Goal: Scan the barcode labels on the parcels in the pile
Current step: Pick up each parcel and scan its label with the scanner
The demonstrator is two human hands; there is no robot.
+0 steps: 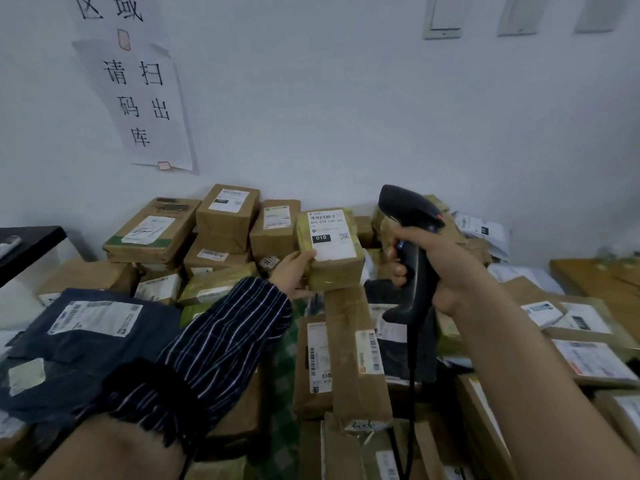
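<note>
My left hand [292, 273] grips a small brown taped parcel [341, 268] by its lower left corner and holds it up above the pile, tilted toward me. Its white barcode label [330, 230] with a black "010" block faces the camera. My right hand [436, 261] grips the handle of a black corded barcode scanner [410, 216], just right of the parcel. The scanner's head points away, toward the wall. A pile of brown cardboard parcels [221, 220] with white labels fills the area below and behind both hands.
A dark blue mailer bag [83, 344] with a label lies at the left. A black table edge [31, 244] juts in at far left. Flat boxes and white labelled bags [588, 362] lie at the right. Paper signs [145, 105] hang on the white wall.
</note>
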